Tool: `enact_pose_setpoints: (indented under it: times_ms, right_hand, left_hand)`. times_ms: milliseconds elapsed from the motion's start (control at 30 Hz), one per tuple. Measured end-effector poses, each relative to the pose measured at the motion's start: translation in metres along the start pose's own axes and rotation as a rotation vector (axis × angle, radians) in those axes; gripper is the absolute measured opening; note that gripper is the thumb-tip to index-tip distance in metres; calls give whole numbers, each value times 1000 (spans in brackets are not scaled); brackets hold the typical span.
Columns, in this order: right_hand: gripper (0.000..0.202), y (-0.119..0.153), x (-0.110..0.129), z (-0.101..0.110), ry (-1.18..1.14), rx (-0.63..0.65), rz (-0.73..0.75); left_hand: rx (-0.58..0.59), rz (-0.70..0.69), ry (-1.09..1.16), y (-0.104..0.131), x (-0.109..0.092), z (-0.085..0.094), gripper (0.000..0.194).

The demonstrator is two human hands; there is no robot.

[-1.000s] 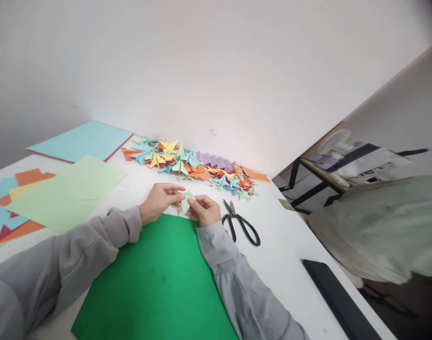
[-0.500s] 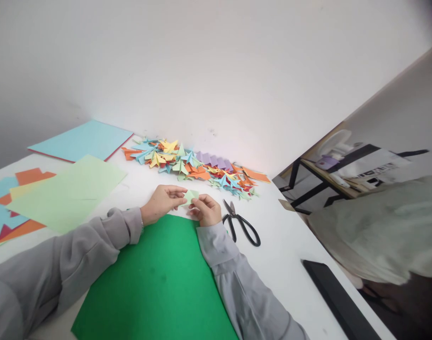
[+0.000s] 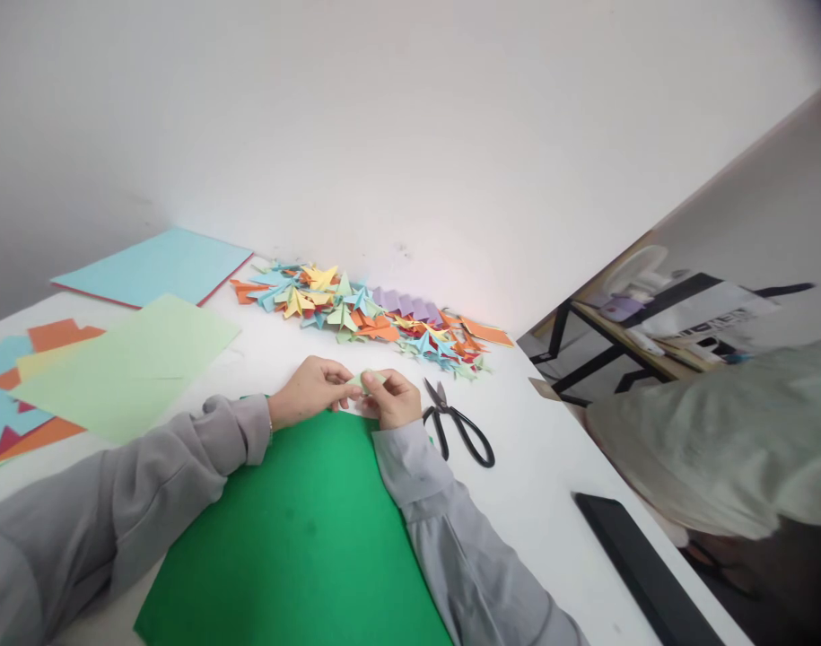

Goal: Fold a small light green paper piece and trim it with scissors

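Between my fingertips is a small piece of light green paper (image 3: 357, 380), mostly covered by thumbs and fingers. My left hand (image 3: 310, 393) pinches its left side, and my right hand (image 3: 395, 399) grips the right side with the thumb on top. Both hands are just above the far edge of a large green sheet (image 3: 302, 538). Black-handled scissors (image 3: 450, 417) lie partly spread beside my right hand. Beyond my hands, a long heap of small folded paper planes (image 3: 356, 309) in several colours lies along the wall.
Light green sheets (image 3: 141, 359) and coloured paper scraps (image 3: 60, 336) cover the left of the white table (image 3: 531, 449). A light blue sheet (image 3: 161, 265) lies at the back left. A black flat object (image 3: 639, 565) is near the right edge. Another person's clothing (image 3: 726, 431) shows beyond.
My fingers have closed further over the light green paper, and less of it shows now. My left fingertips have moved slightly down and right. The surrounding paper and scissors look unmoved.
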State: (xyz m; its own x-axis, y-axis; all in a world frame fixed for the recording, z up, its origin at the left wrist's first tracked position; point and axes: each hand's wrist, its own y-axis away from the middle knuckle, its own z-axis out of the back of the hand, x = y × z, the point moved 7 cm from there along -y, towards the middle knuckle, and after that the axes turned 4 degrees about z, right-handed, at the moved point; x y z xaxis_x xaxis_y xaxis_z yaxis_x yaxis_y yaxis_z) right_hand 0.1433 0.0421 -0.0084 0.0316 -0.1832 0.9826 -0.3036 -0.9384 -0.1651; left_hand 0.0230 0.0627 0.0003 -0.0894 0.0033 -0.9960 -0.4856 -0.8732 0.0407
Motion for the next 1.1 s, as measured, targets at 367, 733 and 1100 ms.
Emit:
enact_pose_setpoints:
  times_ms: [367, 733, 1100]
  right_hand:
    - [33, 4, -7, -5, -138, 46, -163]
    - [31, 6, 2, -8, -99, 93, -155]
    - [34, 1, -12, -1, -37, 52, -178]
  left_hand:
    - [102, 42, -2, 0, 3, -7, 22]
    - [180, -3, -58, 4, -2, -11, 28]
    - [180, 41, -78, 4, -1, -17, 20]
